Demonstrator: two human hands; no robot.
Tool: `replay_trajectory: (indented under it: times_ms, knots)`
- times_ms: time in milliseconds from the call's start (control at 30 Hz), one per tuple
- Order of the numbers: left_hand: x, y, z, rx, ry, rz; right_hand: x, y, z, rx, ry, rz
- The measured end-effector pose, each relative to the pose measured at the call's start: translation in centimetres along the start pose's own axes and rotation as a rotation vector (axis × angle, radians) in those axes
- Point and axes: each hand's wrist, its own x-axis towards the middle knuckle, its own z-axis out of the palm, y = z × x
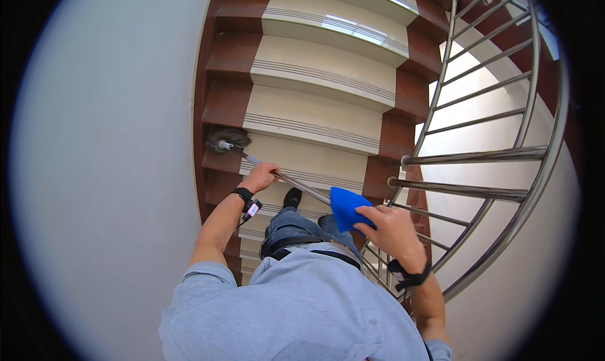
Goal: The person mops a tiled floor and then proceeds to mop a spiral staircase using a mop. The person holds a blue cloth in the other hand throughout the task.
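My left hand grips the metal handle of a mop partway along its length. The mop's grey string head, with a pale socket, rests at the left end of a stair tread, against the brown-red border beside the wall. Pinched between the thumb and fingers of my right hand is a bright blue piece, apparently cloth. It covers the near end of the handle, so I cannot tell whether that hand also touches the handle.
Cream stair treads with grooved edges and brown-red ends rise ahead. A white wall borders the left. Along the right runs a curved stainless steel railing with bars. My black shoe stands on a lower step.
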Motion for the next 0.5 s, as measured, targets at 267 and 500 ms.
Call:
replay_trajectory:
  times_ms: [267,500]
  knots:
    - [-1.0,-1.8,2.8,0.02,0.265,-0.039,0.7,2.0,2.1,0.02,-0.131,-0.036]
    - [-0.3,2.4,5.9,0.113,-0.006,-0.005,-3.8,5.1,-1.3,0.051,-0.125,0.026]
